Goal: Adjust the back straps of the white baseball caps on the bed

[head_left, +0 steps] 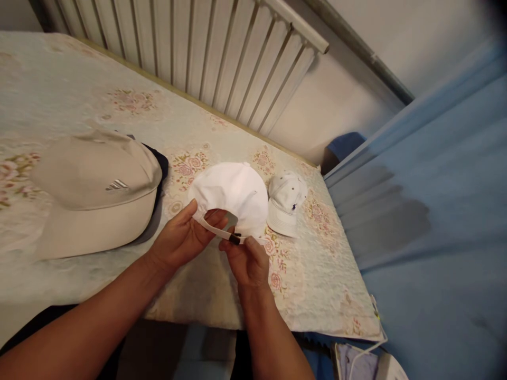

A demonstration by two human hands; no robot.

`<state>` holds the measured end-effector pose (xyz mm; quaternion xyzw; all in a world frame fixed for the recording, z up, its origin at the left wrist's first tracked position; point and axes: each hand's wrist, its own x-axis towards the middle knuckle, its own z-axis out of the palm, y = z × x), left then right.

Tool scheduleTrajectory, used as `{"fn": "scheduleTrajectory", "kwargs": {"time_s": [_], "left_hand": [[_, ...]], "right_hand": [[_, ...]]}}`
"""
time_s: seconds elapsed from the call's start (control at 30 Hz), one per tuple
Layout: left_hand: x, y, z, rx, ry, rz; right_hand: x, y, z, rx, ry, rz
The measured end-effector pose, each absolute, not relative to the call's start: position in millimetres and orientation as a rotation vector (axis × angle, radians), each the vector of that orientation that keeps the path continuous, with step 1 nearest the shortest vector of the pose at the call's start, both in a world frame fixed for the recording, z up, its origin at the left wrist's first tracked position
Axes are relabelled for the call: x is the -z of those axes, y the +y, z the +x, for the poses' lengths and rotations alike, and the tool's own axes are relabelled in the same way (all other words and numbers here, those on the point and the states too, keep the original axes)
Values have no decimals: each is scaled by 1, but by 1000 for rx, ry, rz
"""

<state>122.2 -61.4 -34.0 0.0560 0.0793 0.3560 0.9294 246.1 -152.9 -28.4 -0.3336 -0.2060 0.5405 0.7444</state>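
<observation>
I hold a plain white cap (pixel 233 192) a little above the flowered bedspread (pixel 71 89), its back opening turned toward me. My left hand (pixel 182 237) is closed on the cap's rim and the left end of its white rear strap (pixel 216 231). My right hand (pixel 247 258) pinches the strap at its small black buckle (pixel 234 238). Just right of the held cap lies a second white cap (pixel 285 203) with a small dark logo. A large beige cap (pixel 95 184) with a striped logo rests on the bed to the left.
A dark cloth (pixel 161 161) peeks from under the beige cap. A white radiator (pixel 206 53) lines the wall behind the bed. Blue fabric (pixel 435 211) fills the right side. A white cable and small items (pixel 364 359) lie at the bed's near right corner.
</observation>
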Motion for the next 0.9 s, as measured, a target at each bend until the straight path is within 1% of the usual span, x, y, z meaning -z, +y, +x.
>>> {"fn": "scheduleTrajectory", "kwargs": {"time_s": [0.17,0.5,0.9], "left_hand": [[35,-60,122,-745,186,100],[32,-62,123,-735,189,122],[37,-65,126,-677,133,201]], "right_hand": [[27,-154,247,-1216,-531,-723],[29,-150,245,-1213,-410,-812],[29,-150,242,-1241,-389,-734]]}}
